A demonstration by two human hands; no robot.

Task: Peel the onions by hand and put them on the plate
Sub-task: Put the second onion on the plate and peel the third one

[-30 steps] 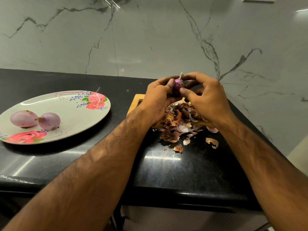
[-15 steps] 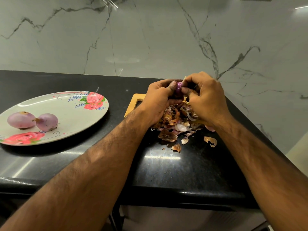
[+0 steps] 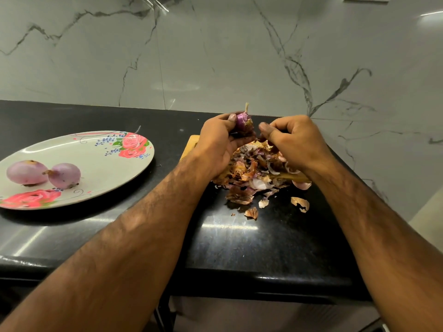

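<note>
Plainly the onion (image 3: 242, 122) sits gripped in the left hand (image 3: 217, 144), stalk up toward 12 o'clock, long axis near upright. The right hand (image 3: 296, 143) lies just beside it at 3 o'clock, fingers curled, thumb toward the bulb; whether it pinches skin I cannot tell. The plate (image 3: 100, 159), bearing two peeled onions (image 3: 27, 172), lies well apart at 9 o'clock on the bench (image 3: 239, 248), so the left hand looks the nearer carrier. Peelings (image 3: 251, 171) heap beneath both hands.

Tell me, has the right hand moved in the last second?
Yes. The right hand has come off the onion and shifted right, toward the wall's dark vein.
</note>
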